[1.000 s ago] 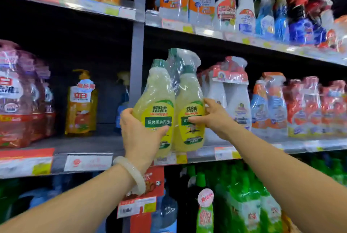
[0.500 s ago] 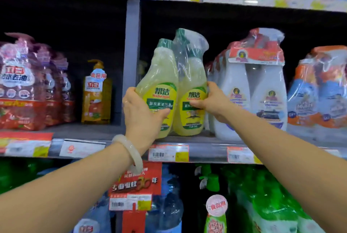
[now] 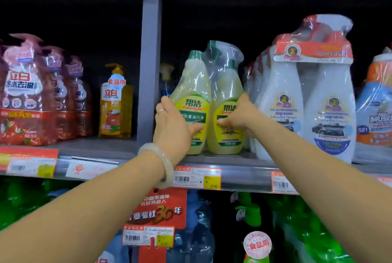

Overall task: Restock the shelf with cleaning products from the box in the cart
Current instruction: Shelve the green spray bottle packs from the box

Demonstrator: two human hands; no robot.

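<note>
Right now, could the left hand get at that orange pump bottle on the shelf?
Probably not at once: the left hand grips the twin-pack, and the grey shelf post stands between it and the orange pump bottle.

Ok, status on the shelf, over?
Left hand and right hand both grip the yellow twin-pack. Pack upright, base on the shelf. White degreaser bottles tight against its right side.

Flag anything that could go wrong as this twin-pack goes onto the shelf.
The twin-pack stands near the shelf front edge, so letting go early could tip it off. The right hand is squeezed against the white bottles and might knock them. The loose wrap may slip in the left hand.
</note>
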